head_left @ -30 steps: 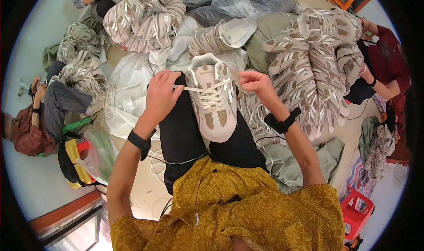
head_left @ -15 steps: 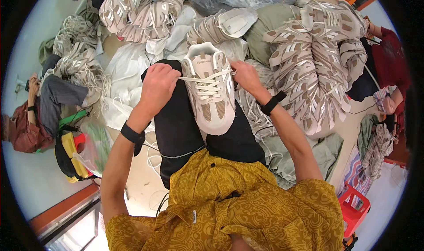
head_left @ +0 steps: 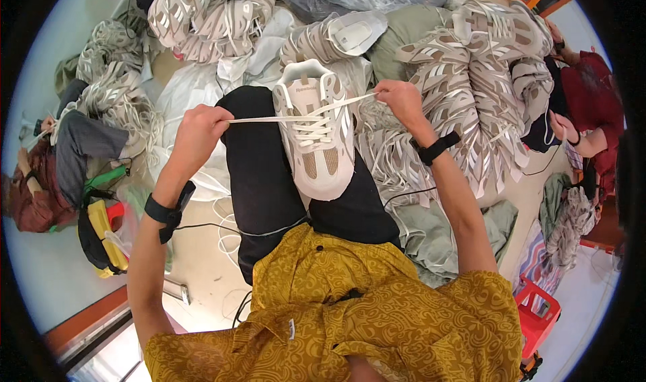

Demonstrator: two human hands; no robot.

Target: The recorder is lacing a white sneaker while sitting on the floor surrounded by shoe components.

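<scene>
A pale shoe (head_left: 318, 164) lies on the person's lap (head_left: 261, 180), over the gap between the black legs. Its toe points to the belly, and its heel is by the far edge, at the knees. The left hand (head_left: 197, 134) is past the lap's left edge, and its fingers pinch one side of the white lace (head_left: 259, 120). The right hand (head_left: 402, 104) is past the far right corner, and its fingers pinch the other side. The lace looks straight and tight.

The shoe is likely light and a bit soft, so it may slide on the black cloth. Its sides, by the lace holes, seem good to hold. The lace looks flat and bendy; a small pinch should do. A pile of shoe tops (head_left: 464, 120) lies to the right.
</scene>
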